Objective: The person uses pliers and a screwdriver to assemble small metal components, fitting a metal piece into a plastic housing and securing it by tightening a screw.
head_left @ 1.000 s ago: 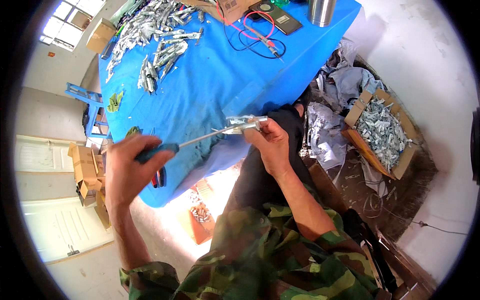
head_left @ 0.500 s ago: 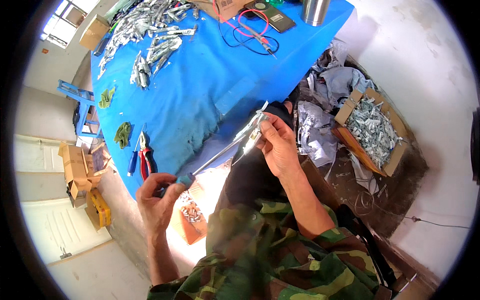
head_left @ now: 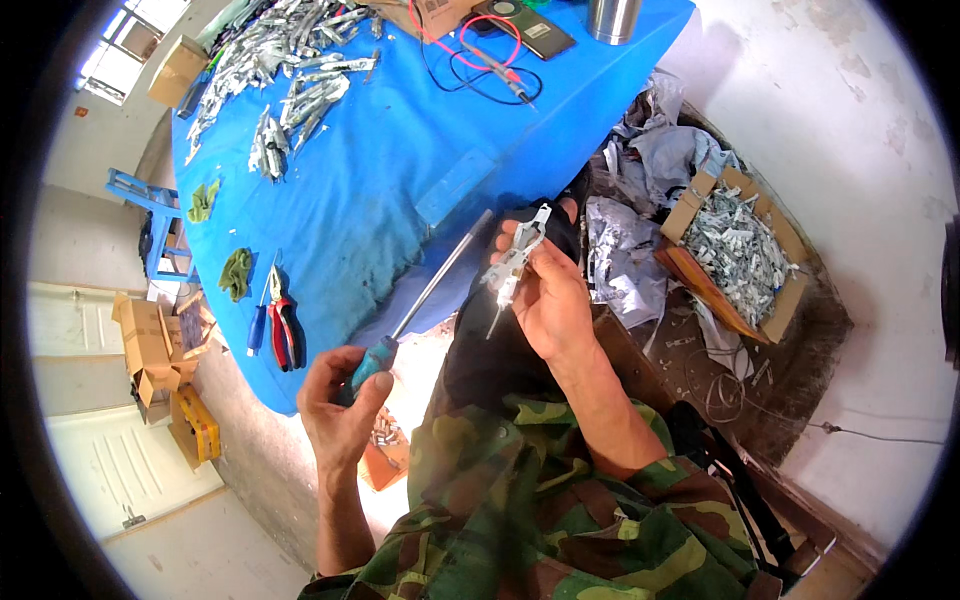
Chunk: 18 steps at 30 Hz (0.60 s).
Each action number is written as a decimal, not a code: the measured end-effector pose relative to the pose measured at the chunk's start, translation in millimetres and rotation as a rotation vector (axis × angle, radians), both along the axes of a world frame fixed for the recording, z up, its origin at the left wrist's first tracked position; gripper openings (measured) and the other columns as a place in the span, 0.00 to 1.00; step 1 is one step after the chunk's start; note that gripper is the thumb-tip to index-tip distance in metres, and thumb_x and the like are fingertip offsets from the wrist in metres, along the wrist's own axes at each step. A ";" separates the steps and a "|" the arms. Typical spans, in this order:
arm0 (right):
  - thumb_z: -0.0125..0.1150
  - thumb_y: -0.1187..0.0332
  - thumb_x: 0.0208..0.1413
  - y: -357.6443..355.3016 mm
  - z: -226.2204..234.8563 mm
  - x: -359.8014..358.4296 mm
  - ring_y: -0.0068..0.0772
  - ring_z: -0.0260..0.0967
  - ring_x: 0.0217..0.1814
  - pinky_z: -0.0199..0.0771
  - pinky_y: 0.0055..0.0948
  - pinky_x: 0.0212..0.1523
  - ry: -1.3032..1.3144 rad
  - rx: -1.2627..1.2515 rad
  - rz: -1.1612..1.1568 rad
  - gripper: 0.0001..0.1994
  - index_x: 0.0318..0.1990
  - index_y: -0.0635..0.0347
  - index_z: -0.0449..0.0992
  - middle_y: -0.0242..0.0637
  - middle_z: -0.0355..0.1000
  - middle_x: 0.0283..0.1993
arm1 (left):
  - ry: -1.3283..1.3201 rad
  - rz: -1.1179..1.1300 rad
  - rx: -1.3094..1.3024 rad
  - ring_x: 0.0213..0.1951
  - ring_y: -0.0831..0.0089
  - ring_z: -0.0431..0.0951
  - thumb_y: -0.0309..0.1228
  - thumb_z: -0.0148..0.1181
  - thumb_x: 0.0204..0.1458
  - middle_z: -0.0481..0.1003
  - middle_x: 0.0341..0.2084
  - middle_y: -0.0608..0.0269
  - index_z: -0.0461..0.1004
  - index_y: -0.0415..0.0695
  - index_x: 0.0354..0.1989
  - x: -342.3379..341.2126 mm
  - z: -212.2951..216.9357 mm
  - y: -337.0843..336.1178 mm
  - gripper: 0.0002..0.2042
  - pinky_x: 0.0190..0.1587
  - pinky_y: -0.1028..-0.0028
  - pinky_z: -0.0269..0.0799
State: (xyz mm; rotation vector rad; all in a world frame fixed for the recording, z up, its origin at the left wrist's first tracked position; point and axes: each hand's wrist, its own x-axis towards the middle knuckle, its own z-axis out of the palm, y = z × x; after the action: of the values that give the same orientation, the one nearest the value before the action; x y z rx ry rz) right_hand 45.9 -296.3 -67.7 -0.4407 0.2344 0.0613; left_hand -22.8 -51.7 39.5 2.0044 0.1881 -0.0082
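My left hand (head_left: 338, 405) is closed round the teal handle of a screwdriver (head_left: 440, 278). Its long metal shaft slants up and to the right, the tip beside my right hand and apart from the piece held there. On the fingers of my right hand (head_left: 555, 305), palm turned up, rests a narrow white and silver piece (head_left: 518, 258), gripped by the thumb. A thin rod sticks out at its lower end; its exact kind I cannot make out. Red-handled pliers (head_left: 286, 325) and a blue-handled screwdriver (head_left: 258, 325) lie at the table's left edge.
Many similar silver pieces (head_left: 270, 65) are heaped on the blue-covered table (head_left: 370, 150). Green cloths (head_left: 237, 273), test leads (head_left: 500, 72), a phone (head_left: 530, 32) and a steel cup (head_left: 613, 18) lie or stand there. To the right, a cardboard box (head_left: 690, 212) holds scrap pieces.
The screwdriver shaft has come away from the silver piece and swung more upright. My right hand has rolled palm up, turning the piece. The view has shifted slightly.
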 end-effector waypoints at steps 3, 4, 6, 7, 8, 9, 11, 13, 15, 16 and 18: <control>0.49 0.64 0.71 1.6 3.3 0.8 0.34 0.75 0.49 0.79 0.37 0.46 -0.034 0.078 0.087 0.18 0.61 0.65 0.70 0.40 0.75 0.51 | 0.021 0.038 0.011 0.33 0.78 0.76 0.31 0.73 0.49 0.78 0.32 0.63 0.76 0.35 0.43 -2.9 2.4 1.0 0.17 0.38 0.78 0.73; 0.49 0.64 0.71 2.8 7.0 0.7 0.35 0.75 0.50 0.79 0.38 0.46 -0.025 0.093 0.117 0.18 0.61 0.65 0.70 0.40 0.75 0.51 | 0.016 0.033 0.012 0.33 0.78 0.76 0.31 0.73 0.49 0.78 0.32 0.63 0.76 0.35 0.43 -3.4 1.9 2.0 0.17 0.38 0.78 0.73; 0.49 0.64 0.70 5.7 8.9 0.9 0.35 0.76 0.50 0.80 0.38 0.46 -0.032 0.116 0.161 0.19 0.61 0.66 0.69 0.41 0.75 0.51 | 0.007 0.025 0.014 0.33 0.78 0.76 0.31 0.73 0.49 0.78 0.32 0.63 0.76 0.35 0.43 -4.3 0.0 4.4 0.17 0.38 0.78 0.73; 0.49 0.64 0.70 7.9 8.7 1.2 0.35 0.76 0.50 0.80 0.38 0.46 -0.049 0.123 0.175 0.19 0.62 0.66 0.69 0.41 0.75 0.51 | 0.003 0.031 0.021 0.33 0.78 0.76 0.31 0.73 0.49 0.78 0.32 0.63 0.76 0.35 0.43 -4.7 -1.1 5.5 0.17 0.38 0.78 0.73; 0.49 0.63 0.70 9.9 8.5 1.4 0.36 0.76 0.50 0.80 0.38 0.46 -0.066 0.129 0.190 0.19 0.62 0.66 0.68 0.41 0.75 0.51 | -0.002 0.036 0.028 0.33 0.78 0.76 0.31 0.73 0.49 0.78 0.31 0.63 0.76 0.35 0.43 -4.7 -2.2 6.2 0.17 0.38 0.78 0.73; 0.49 0.63 0.70 11.4 10.3 1.0 0.36 0.76 0.50 0.80 0.38 0.47 -0.072 0.123 0.197 0.20 0.62 0.67 0.68 0.42 0.75 0.52 | -0.006 0.041 0.036 0.33 0.78 0.76 0.31 0.73 0.49 0.78 0.31 0.63 0.76 0.35 0.43 -4.7 -3.2 7.3 0.17 0.38 0.78 0.73; 0.49 0.63 0.70 12.2 15.4 -0.7 0.36 0.77 0.51 0.81 0.38 0.47 -0.083 0.111 0.210 0.20 0.63 0.67 0.67 0.43 0.75 0.52 | -0.008 0.069 0.015 0.33 0.78 0.76 0.32 0.73 0.49 0.78 0.31 0.63 0.76 0.35 0.43 -4.6 -4.8 8.6 0.17 0.38 0.78 0.73; 0.49 0.63 0.70 11.9 13.9 -0.9 0.37 0.77 0.52 0.81 0.38 0.48 -0.089 0.132 0.245 0.20 0.63 0.67 0.67 0.43 0.75 0.53 | 0.007 0.092 0.010 0.33 0.78 0.76 0.32 0.73 0.49 0.78 0.31 0.63 0.76 0.35 0.43 -5.1 -5.4 10.7 0.17 0.37 0.78 0.73; 0.49 0.63 0.70 12.8 11.9 -0.4 0.37 0.77 0.52 0.81 0.37 0.48 -0.092 0.166 0.281 0.20 0.63 0.67 0.66 0.44 0.75 0.54 | 0.037 0.111 0.022 0.32 0.78 0.76 0.33 0.73 0.49 0.77 0.31 0.63 0.77 0.36 0.42 -5.6 -5.0 14.5 0.17 0.37 0.78 0.73; 0.49 0.63 0.70 14.0 10.9 0.1 0.38 0.77 0.53 0.82 0.37 0.48 -0.088 0.189 0.299 0.20 0.63 0.67 0.66 0.45 0.75 0.54 | 0.038 0.111 0.021 0.32 0.78 0.76 0.33 0.73 0.49 0.77 0.31 0.63 0.77 0.36 0.42 -5.3 -5.1 16.2 0.17 0.36 0.79 0.72; 0.49 0.63 0.70 16.6 10.2 0.9 0.38 0.76 0.54 0.82 0.37 0.48 -0.079 0.214 0.326 0.20 0.63 0.67 0.66 0.45 0.74 0.56 | 0.040 0.112 0.020 0.32 0.78 0.76 0.34 0.73 0.49 0.77 0.30 0.64 0.77 0.36 0.42 -4.2 -5.6 19.2 0.17 0.36 0.79 0.72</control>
State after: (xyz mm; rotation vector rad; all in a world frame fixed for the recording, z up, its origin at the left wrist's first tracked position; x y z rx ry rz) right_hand 46.8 -279.8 -57.5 -0.2644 0.0750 0.3844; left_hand -27.0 -32.6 34.0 2.0121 0.3267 0.0248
